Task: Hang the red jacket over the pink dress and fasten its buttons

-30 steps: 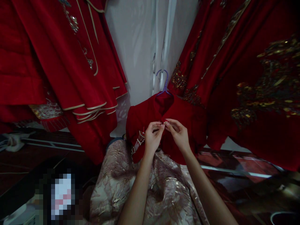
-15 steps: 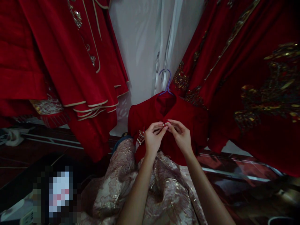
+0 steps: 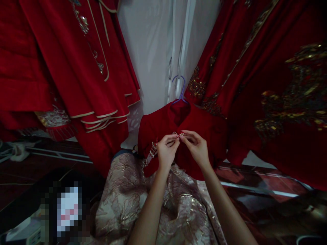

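Observation:
A red jacket (image 3: pixel 155 124) hangs from a purple hanger (image 3: pixel 182 91), its front facing me. Both hands meet at the middle of its front. My left hand (image 3: pixel 167 149) is closed in a pinch on the small beaded fastening (image 3: pixel 181 134) there. From the other side, my right hand (image 3: pixel 197 146) pinches the same spot, the two sets of fingertips almost touching. My fingers hide most of the fastening, so its exact form cannot be made out. Left of my left hand, a beaded fringe (image 3: pixel 153 149) trims the jacket.
Red garments with pale piping (image 3: pixel 102 98) hang on the left. More red garments with gold embroidery (image 3: pixel 301 98) hang on the right. Pale shiny brocade cloth (image 3: pixel 122 183) lies below my arms. A metal rail (image 3: pixel 258 189) runs low on the right.
My hands stay at the fastening, with slight finger movement. The brocade cloth at lower left has shifted outward to the left, and more of the beaded fringe shows.

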`<state>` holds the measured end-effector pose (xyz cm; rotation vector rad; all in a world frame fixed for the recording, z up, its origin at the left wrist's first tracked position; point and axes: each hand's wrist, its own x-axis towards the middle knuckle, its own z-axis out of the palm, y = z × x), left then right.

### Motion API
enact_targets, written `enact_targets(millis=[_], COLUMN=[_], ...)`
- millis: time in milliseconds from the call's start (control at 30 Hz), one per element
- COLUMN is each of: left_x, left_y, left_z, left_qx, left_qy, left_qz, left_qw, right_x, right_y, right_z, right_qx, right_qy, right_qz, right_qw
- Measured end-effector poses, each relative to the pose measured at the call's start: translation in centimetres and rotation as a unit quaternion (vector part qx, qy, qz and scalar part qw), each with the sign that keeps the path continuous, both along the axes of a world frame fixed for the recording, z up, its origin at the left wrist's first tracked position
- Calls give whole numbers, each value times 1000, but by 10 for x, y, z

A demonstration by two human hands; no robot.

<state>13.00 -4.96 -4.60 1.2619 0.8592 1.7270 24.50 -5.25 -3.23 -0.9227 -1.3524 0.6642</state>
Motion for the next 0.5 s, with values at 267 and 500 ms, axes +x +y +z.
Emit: enact_targets(millis=[267, 500], left_x=[-5, -8], left_y=[8, 14], left_z=[-4, 1], left_qx=[29, 54], left_qy=[42, 82], left_qz=[-4, -21], left_qw=[999, 995], right_x=[7, 18], right_y=[4, 12], right_z=[8, 12], right_qx=[-41, -119], right_qy=[1, 35], right_qz=[37, 79], right_qw=[998, 989])
